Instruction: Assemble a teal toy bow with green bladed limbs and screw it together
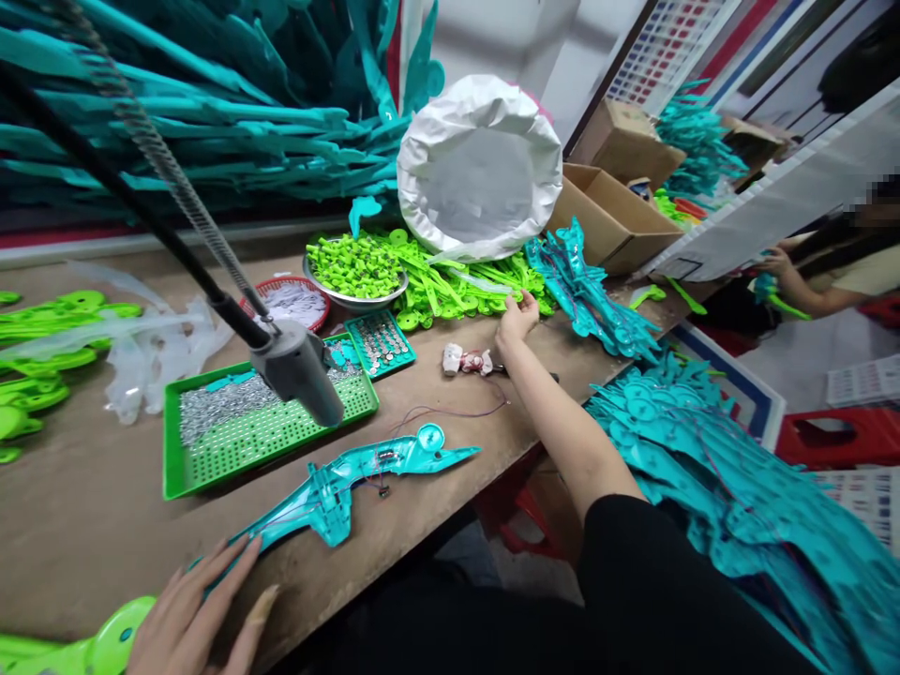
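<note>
A teal plastic half-shell [330, 497] lies on the bench with its inner side up, thin wires and a small metal piece showing along it. My left hand [201, 609] rests over its near left end, fingers stretched out and apart. Farther off, my right hand [518, 321] reaches to the edge of a heap of lime-green plastic parts [440, 289], thumb and fingers drawn together. What it pinches, if anything, is too small to make out. A pale translucent strip [485, 281] lies close to its fingertips. Below that wrist sits a whitish, wired small object [468, 360].
A power screwdriver [299, 370] hangs over a green tray [271, 436] of screws. Beyond are a teal tray [381, 343], a metal bowl [355, 272] of green pieces and a white sack [482, 169]. Teal shells [738, 506] pile up at right; another person [802, 277] works there.
</note>
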A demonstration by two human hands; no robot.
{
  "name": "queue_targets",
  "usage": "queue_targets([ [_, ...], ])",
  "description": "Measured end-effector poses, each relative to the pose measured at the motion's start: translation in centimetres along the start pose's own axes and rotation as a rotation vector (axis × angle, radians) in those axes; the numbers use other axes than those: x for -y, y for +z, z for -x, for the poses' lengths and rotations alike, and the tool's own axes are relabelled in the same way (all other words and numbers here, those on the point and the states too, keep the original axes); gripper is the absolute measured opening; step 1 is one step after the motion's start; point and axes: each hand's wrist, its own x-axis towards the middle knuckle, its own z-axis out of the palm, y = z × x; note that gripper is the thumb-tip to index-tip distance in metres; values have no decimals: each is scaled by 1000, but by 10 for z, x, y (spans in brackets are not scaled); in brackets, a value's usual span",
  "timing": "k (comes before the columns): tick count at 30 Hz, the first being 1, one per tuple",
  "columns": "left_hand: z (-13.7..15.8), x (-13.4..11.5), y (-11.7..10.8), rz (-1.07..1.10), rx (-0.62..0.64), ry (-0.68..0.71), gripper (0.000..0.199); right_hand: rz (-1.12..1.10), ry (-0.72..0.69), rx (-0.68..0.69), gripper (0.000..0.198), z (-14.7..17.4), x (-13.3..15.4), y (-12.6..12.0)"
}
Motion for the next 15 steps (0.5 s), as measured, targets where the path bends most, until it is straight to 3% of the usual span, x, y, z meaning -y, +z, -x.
queue_targets([
  [4, 4, 5, 2, -14, 6, 23, 63, -15, -128, -28, 42, 5, 14, -1],
  [7, 7, 5, 4, -25, 16, 27, 61, 56, -386, 20, 45, 2, 30, 9],
  [10, 6, 1, 6, -35, 17, 20, 58, 135, -617, 137, 48, -8, 47, 26],
  [15, -14, -21, 5, -13, -32, -1, 60, 198, -664, 408, 51, -28, 52, 49],
])
